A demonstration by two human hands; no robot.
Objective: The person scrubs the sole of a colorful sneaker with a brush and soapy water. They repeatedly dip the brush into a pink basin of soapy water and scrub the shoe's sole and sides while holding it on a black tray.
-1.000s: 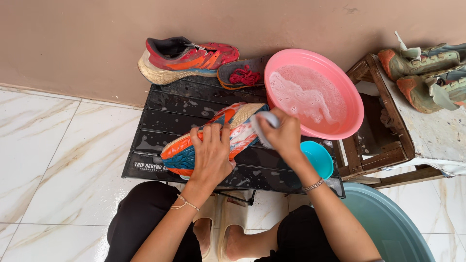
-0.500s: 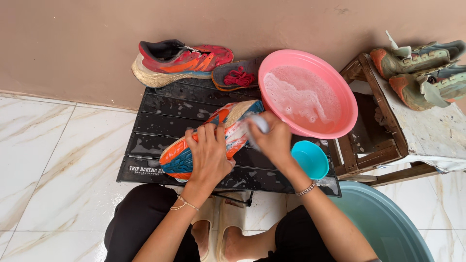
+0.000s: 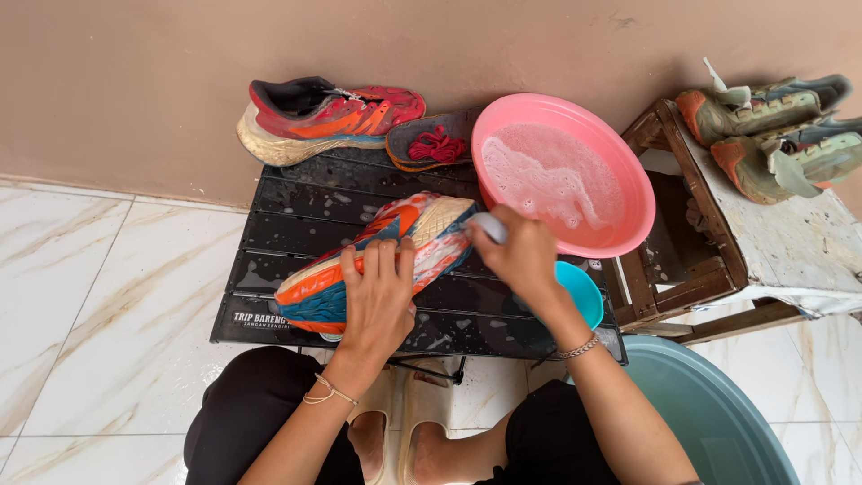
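Observation:
An orange, white and blue running shoe [image 3: 409, 238] lies on its side, sole up, on a wet black slatted table [image 3: 305, 211]. My left hand [image 3: 377, 292] presses down on the shoe's middle and holds it. My right hand [image 3: 521, 256] is closed around a small pale brush or sponge [image 3: 489, 226] at the shoe's heel end. A pink basin [image 3: 628, 171] of soapy water sits just behind my right hand.
The matching red shoe [image 3: 323, 117] and an insole with red laces [image 3: 435, 144] lie at the table's back by the wall. A small turquoise bowl [image 3: 579, 292] sits under my right wrist. Two green-orange shoes [image 3: 772, 126] rest on a wooden crate. A teal tub [image 3: 718, 413] stands lower right.
My right hand has slid along the shoe's heel end, first left, then back toward the pink basin. My left hand has kept its hold on the shoe.

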